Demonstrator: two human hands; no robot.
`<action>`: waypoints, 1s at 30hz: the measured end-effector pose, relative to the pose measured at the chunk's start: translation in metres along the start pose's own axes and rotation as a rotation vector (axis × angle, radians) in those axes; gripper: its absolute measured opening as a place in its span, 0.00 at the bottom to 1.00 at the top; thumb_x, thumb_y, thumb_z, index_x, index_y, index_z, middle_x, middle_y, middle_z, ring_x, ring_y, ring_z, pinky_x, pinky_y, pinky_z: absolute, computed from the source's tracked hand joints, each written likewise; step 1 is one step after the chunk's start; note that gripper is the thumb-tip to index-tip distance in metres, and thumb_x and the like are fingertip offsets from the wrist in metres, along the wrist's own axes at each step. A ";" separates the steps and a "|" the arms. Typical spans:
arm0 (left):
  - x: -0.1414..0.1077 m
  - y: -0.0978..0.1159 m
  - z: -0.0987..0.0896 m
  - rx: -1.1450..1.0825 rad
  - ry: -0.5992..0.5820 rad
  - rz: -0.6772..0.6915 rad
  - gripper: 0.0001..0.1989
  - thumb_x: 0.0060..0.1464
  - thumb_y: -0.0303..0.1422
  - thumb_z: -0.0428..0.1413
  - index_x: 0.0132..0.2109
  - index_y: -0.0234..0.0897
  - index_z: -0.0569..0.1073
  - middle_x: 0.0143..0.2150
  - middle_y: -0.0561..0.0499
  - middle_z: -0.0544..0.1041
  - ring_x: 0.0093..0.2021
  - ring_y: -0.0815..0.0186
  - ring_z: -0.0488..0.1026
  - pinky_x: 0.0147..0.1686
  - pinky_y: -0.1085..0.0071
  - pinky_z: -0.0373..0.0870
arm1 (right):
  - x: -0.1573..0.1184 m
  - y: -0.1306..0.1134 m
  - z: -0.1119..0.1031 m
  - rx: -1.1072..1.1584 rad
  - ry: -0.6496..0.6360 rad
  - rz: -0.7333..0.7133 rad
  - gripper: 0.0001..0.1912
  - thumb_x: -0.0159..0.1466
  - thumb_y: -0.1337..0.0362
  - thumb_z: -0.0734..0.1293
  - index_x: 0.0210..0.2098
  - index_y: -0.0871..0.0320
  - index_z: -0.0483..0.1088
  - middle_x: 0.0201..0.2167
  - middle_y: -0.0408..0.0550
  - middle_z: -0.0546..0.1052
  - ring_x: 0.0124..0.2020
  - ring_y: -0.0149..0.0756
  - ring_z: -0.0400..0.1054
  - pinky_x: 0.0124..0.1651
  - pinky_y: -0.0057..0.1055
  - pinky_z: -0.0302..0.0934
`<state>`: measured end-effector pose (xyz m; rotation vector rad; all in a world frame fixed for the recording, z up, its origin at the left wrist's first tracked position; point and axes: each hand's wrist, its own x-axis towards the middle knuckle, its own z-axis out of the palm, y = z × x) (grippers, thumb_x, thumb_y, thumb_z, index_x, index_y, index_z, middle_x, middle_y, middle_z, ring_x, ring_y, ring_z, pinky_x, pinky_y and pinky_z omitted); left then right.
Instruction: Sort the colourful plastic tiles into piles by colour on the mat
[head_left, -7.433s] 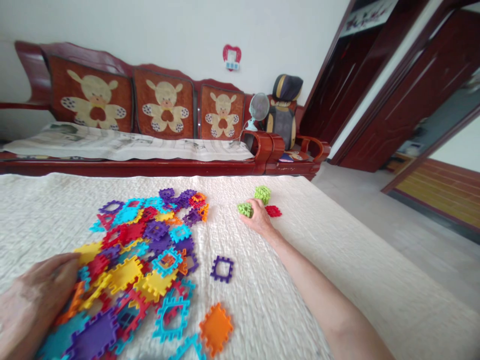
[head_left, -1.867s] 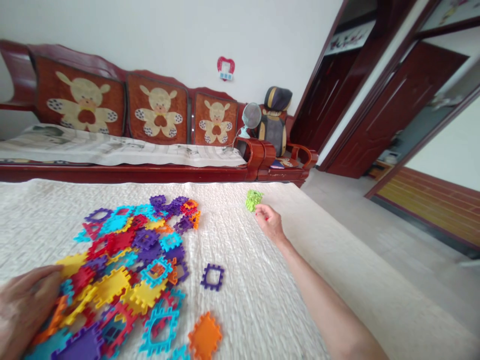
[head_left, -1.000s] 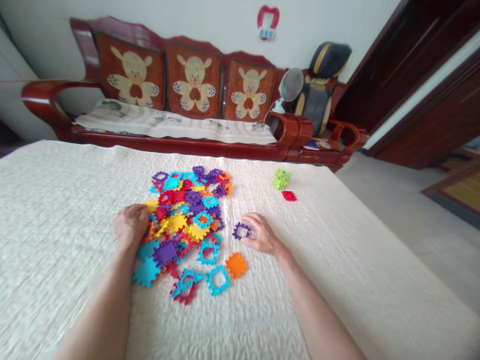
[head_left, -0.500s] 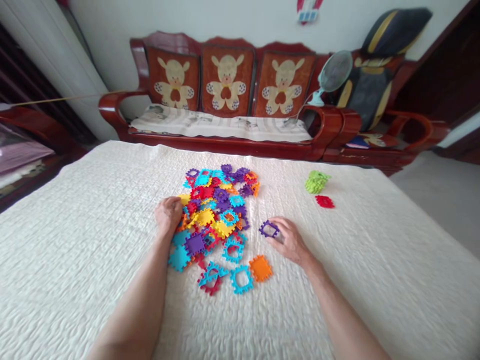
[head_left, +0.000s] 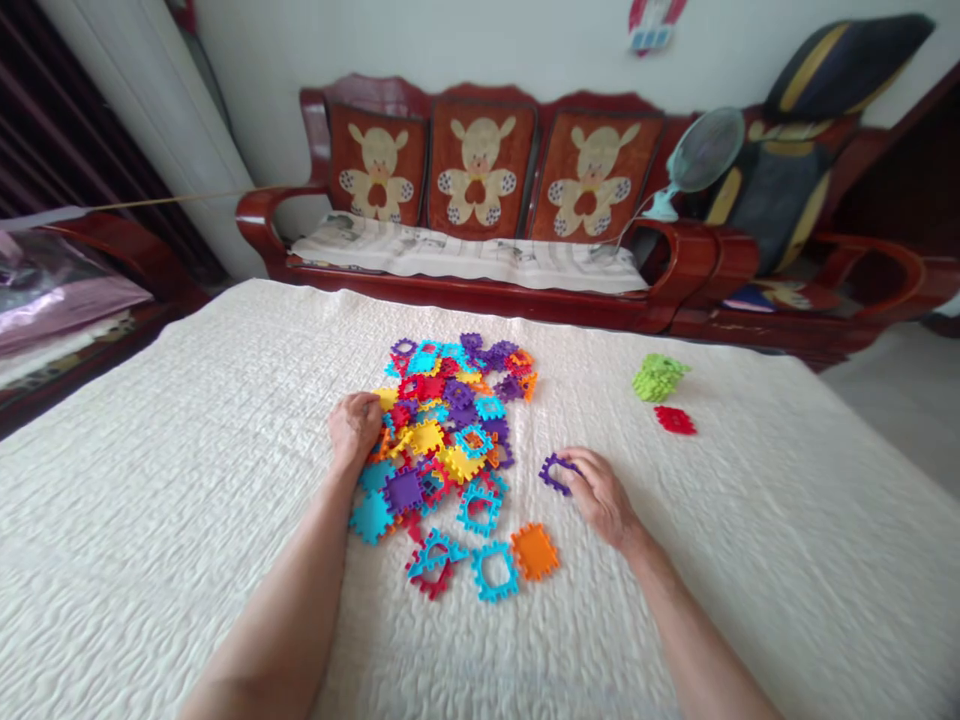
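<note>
My right hand [head_left: 600,495] pinches a purple square frame tile [head_left: 551,480] with notched edges, held by its right side, to the right of the pile. My left hand [head_left: 355,430] has its fingers curled in at the pile's left edge, against a yellow tile [head_left: 385,399]; whether it grips that tile is hidden. The pile mixes interlocking plastic tiles, among them a solid purple tile [head_left: 405,490] and a yellow tile [head_left: 426,437]. Nearest me lie a blue frame tile [head_left: 481,590] and a solid orange tile [head_left: 535,552].
A stack of green tiles [head_left: 657,378] stands at the right, with red tiles [head_left: 675,420] just in front. Everything lies on a cream quilted cover [head_left: 247,400]. Beyond its far edge is a wooden sofa [head_left: 465,285] with bear cushions, and a small fan [head_left: 705,150].
The view has swung a little to the left, so the scene sits farther right. The purple frame tile has turned slightly in my right hand. My left hand stays at the pile's edge.
</note>
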<state>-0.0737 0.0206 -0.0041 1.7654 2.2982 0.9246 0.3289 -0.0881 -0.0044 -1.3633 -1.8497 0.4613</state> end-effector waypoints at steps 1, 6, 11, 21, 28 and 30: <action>0.000 0.000 0.000 -0.003 0.000 0.001 0.17 0.56 0.33 0.48 0.43 0.36 0.81 0.49 0.41 0.80 0.51 0.55 0.75 0.56 0.59 0.69 | 0.000 0.000 -0.001 0.001 0.001 -0.007 0.16 0.70 0.52 0.60 0.42 0.52 0.75 0.42 0.53 0.79 0.47 0.48 0.73 0.55 0.49 0.67; 0.000 -0.001 0.000 -0.015 0.001 0.008 0.17 0.56 0.34 0.48 0.42 0.36 0.81 0.49 0.42 0.80 0.51 0.53 0.75 0.56 0.58 0.69 | 0.000 0.002 -0.002 -0.001 -0.023 -0.058 0.20 0.71 0.55 0.55 0.35 0.53 0.75 0.41 0.54 0.79 0.46 0.47 0.73 0.53 0.50 0.67; 0.001 -0.004 0.000 -0.011 0.002 -0.001 0.17 0.56 0.37 0.48 0.42 0.39 0.81 0.49 0.43 0.80 0.50 0.54 0.75 0.54 0.60 0.69 | 0.000 0.006 0.005 -0.047 0.032 -0.046 0.13 0.69 0.59 0.59 0.40 0.54 0.75 0.42 0.53 0.79 0.47 0.45 0.73 0.54 0.48 0.67; 0.002 -0.001 -0.006 0.024 -0.067 -0.049 0.17 0.57 0.38 0.49 0.46 0.38 0.79 0.46 0.48 0.78 0.46 0.60 0.71 0.54 0.61 0.68 | -0.005 0.005 -0.009 -0.027 -0.133 -0.080 0.29 0.56 0.60 0.71 0.57 0.55 0.67 0.54 0.55 0.73 0.57 0.50 0.67 0.62 0.49 0.60; 0.007 -0.002 -0.006 0.121 -0.166 -0.183 0.22 0.58 0.47 0.44 0.48 0.44 0.77 0.59 0.48 0.75 0.56 0.52 0.71 0.57 0.54 0.68 | -0.004 -0.006 -0.008 -0.125 -0.189 -0.058 0.28 0.53 0.58 0.75 0.52 0.51 0.70 0.49 0.50 0.73 0.52 0.49 0.68 0.60 0.48 0.61; 0.006 0.001 -0.007 0.147 -0.201 -0.171 0.28 0.60 0.50 0.39 0.51 0.44 0.76 0.62 0.46 0.72 0.60 0.50 0.70 0.58 0.54 0.67 | -0.004 -0.007 -0.007 -0.148 -0.188 -0.052 0.22 0.55 0.57 0.74 0.49 0.51 0.72 0.48 0.49 0.73 0.52 0.48 0.68 0.61 0.47 0.60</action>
